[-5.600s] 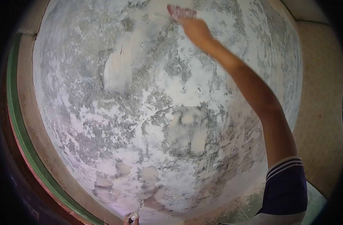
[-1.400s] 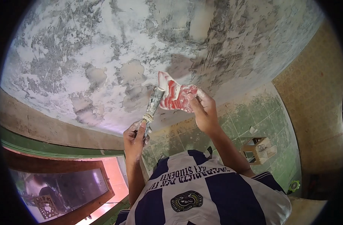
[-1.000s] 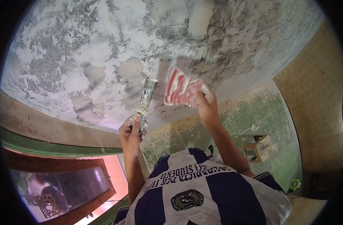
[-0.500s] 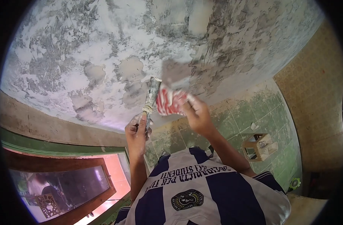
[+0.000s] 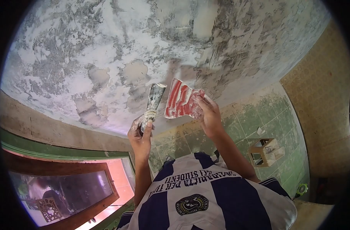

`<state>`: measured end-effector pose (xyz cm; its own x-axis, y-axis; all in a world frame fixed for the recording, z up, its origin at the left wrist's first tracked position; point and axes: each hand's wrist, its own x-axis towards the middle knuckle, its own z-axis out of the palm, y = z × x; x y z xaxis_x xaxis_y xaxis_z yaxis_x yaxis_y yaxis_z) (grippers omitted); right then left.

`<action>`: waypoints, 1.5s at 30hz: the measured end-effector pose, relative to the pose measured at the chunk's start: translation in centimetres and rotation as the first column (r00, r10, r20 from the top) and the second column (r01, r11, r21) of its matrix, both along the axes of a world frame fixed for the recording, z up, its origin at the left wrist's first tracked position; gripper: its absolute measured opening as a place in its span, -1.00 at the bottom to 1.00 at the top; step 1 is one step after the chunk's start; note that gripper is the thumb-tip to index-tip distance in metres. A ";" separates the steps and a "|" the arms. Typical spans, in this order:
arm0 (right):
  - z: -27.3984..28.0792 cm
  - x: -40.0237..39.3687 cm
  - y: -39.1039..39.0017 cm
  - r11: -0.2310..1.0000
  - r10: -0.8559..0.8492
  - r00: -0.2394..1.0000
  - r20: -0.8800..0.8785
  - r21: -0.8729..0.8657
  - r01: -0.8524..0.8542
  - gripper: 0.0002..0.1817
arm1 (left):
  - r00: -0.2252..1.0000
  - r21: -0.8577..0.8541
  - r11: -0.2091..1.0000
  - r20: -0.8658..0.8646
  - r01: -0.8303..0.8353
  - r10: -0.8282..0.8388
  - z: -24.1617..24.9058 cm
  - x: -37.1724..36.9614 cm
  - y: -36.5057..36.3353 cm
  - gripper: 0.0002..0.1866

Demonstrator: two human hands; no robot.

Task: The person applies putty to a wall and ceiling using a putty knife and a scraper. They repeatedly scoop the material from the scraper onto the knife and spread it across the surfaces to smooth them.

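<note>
My left hand (image 5: pixel 141 132) is closed round the handle of a putty knife (image 5: pixel 155 97), its dark blade pointing up. White putty sits along the blade's top edge, and more is caked where blade meets handle. In my right hand (image 5: pixel 210 115) is a red plastic spreader (image 5: pixel 180 101) streaked with white putty, gripped by its narrow end between thumb and fingers. The two tools are close together but apart. Behind them is the wall (image 5: pixel 117 42), patchy with white and grey filler; the spreader casts a shadow on it.
Green tiles (image 5: pixel 236 126) cover the lower wall. A small wooden shelf box (image 5: pixel 265 152) hangs at the right, with a green flower-shaped object (image 5: pixel 302 189) below it. On the left is a wood-framed window (image 5: pixel 106 188). Patterned brown panelling (image 5: pixel 320 92) stands at far right.
The spreader, blurred before, has swung more upright and slightly away from the putty knife, showing its streaked face. The putty knife has tilted a little to the right.
</note>
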<state>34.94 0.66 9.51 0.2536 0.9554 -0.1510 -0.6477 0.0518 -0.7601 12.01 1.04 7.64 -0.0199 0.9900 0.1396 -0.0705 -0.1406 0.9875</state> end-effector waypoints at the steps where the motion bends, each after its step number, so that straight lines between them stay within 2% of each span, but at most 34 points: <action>1: -0.3 0.3 -0.1 1.000 0.005 1.000 0.001 0.001 -0.005 -0.69 | 0.999 0.106 0.994 -0.043 -0.026 0.030 -0.9 -0.1 0.6 -0.77; 2: -0.8 0.6 -0.2 0.994 0.093 0.993 -0.070 0.065 -0.089 -0.72 | 0.994 0.211 0.976 -0.083 -0.047 0.065 -1.4 -0.2 1.0 -0.75; 3: -1.0 0.7 -0.5 0.978 0.182 0.974 -0.136 0.131 -0.165 -0.74 | 0.994 0.210 0.976 -0.082 -0.051 0.069 -1.5 -0.3 1.4 -0.75; 5: -0.7 0.5 -1.3 0.974 0.216 0.961 -0.172 0.106 -0.200 -0.75 | 0.982 0.336 0.942 -0.184 0.015 0.050 -1.6 -0.5 2.2 -0.72; 9: -0.5 0.3 -1.7 0.960 0.275 0.935 -0.224 0.111 -0.256 -0.76 | 0.962 0.428 0.903 -0.263 0.045 0.077 -3.1 -3.0 4.8 -0.72; 11: -0.3 0.5 -1.8 0.961 0.276 0.935 -0.221 0.086 -0.263 -0.76 | 0.908 0.500 0.855 -0.408 0.140 0.090 -3.1 -4.7 6.0 -0.67; 12: -0.2 0.7 -1.8 0.960 0.279 0.937 -0.212 0.065 -0.271 -0.75 | 0.904 0.500 0.858 -0.413 0.120 0.114 -2.7 -5.1 6.3 -0.67; 13: -0.2 0.9 -1.8 0.960 0.279 0.937 -0.210 0.067 -0.271 -0.75 | 0.904 0.502 0.857 -0.411 0.118 0.115 -2.4 -5.5 6.4 -0.67; 16: 0.1 1.7 -1.2 0.951 0.302 0.928 -0.217 0.133 -0.279 -0.73 | 0.785 0.531 0.838 -0.569 0.124 0.244 -1.4 -7.1 7.0 -0.68; 19: 0.9 2.9 -0.9 0.952 0.263 0.949 -0.174 0.207 -0.226 -0.71 | 0.840 0.597 0.802 -0.451 0.032 0.303 -5.4 -9.0 7.7 -0.63; 21: 3.3 4.3 0.4 0.968 0.150 0.962 -0.228 0.230 -0.096 -0.70 | 0.799 0.535 0.845 -0.510 0.005 0.318 -5.3 -8.6 6.4 -0.66; 22: 5.1 4.8 1.2 0.944 0.150 0.971 -0.189 0.320 -0.083 -0.70 | 0.822 0.508 0.861 -0.486 -0.010 0.296 -6.3 -9.1 6.2 -0.67; 24: 9.8 6.9 1.9 0.920 0.001 0.986 0.165 0.387 -0.066 -0.66 | 0.832 0.504 0.864 -0.472 -0.016 0.291 -6.6 -8.5 5.6 -0.69; 25: 12.5 8.4 2.2 0.892 -0.018 0.984 0.175 0.448 -0.063 -0.66 | 0.829 0.488 0.873 -0.494 0.015 0.262 -6.5 -8.4 5.2 -0.60; 26: 15.4 10.0 2.4 0.862 -0.083 0.869 0.488 0.473 -0.183 -0.60 | 0.840 0.480 0.877 -0.482 0.015 0.250 -7.0 -8.4 5.0 -0.62; 27: 18.5 10.9 2.3 0.846 -0.162 0.655 0.738 0.445 -0.292 -0.54 | 0.848 0.459 0.889 -0.476 0.013 0.233 -7.4 -8.4 4.7 -0.64; 28: 22.3 10.5 1.9 0.875 -0.255 0.578 0.775 0.440 -0.203 -0.49 | 0.852 0.485 0.875 -0.461 0.009 0.247 -7.3 -8.1 4.3 -0.64; 29: 25.9 10.6 1.7 0.894 -0.332 0.494 0.803 0.436 -0.108 -0.43 | 0.867 0.422 0.906 -0.443 -0.023 0.228 -7.2 -7.6 3.4 -0.70; 30: 27.7 12.1 3.2 0.821 -0.460 0.414 0.786 0.554 -0.138 -0.40 | 0.882 0.350 0.936 -0.424 -0.050 0.205 -6.9 -7.4 2.9 -0.74; 32: 32.3 13.3 4.8 0.671 -0.665 0.294 0.686 0.722 -0.166 -0.40 | 0.896 0.322 0.943 -0.391 -0.081 0.211 -6.0 -7.4 1.9 -0.74; 34: 37.1 13.6 5.8 0.616 -0.758 0.155 0.633 0.774 -0.145 -0.47 | 0.915 0.274 0.954 -0.343 -0.118 0.212 -6.9 -7.8 1.9 -0.76; 35: 38.9 14.0 6.7 0.631 -0.765 0.056 0.641 0.764 -0.134 -0.50 | 0.916 0.276 0.953 -0.336 -0.127 0.220 -6.7 -7.8 1.6 -0.76; 36: 40.0 13.3 7.0 0.629 -0.765 0.058 0.641 0.764 -0.145 -0.50 | 0.911 0.282 0.950 -0.342 -0.133 0.230 -6.2 -7.8 1.1 -0.76; 38: 42.0 10.4 7.8 0.365 -0.914 0.064 0.402 0.879 -0.307 -0.59 | 0.905 0.286 0.946 -0.345 -0.151 0.249 -6.1 -7.9 0.4 -0.76; 39: 42.8 9.3 8.8 0.365 -0.912 0.070 0.404 0.877 -0.313 -0.59 | 0.887 0.304 0.937 -0.365 -0.173 0.282 -6.2 -7.9 0.2 -0.76; 41: 43.8 7.4 10.8 0.223 -0.967 -0.220 0.129 0.846 -0.484 -0.64 | 0.867 0.314 0.929 -0.388 -0.194 0.312 -6.2 -7.7 -0.6 -0.76; 42: 43.8 6.5 11.8 0.226 -0.967 -0.219 0.133 0.845 -0.485 -0.64 | 0.873 0.304 0.933 -0.382 -0.192 0.304 -5.8 -7.6 -0.9 -0.75; 44: 43.0 5.6 14.3 0.342 -0.838 -0.545 0.016 0.794 -0.503 -0.56 | 0.878 0.292 0.937 -0.376 -0.190 0.295 -6.1 -7.3 -1.1 -0.75; 45: 42.2 5.5 15.8 0.342 -0.839 -0.544 0.017 0.794 -0.503 -0.56 | 0.882 0.295 0.936 -0.366 -0.192 0.296 -6.8 -7.4 -1.0 -0.74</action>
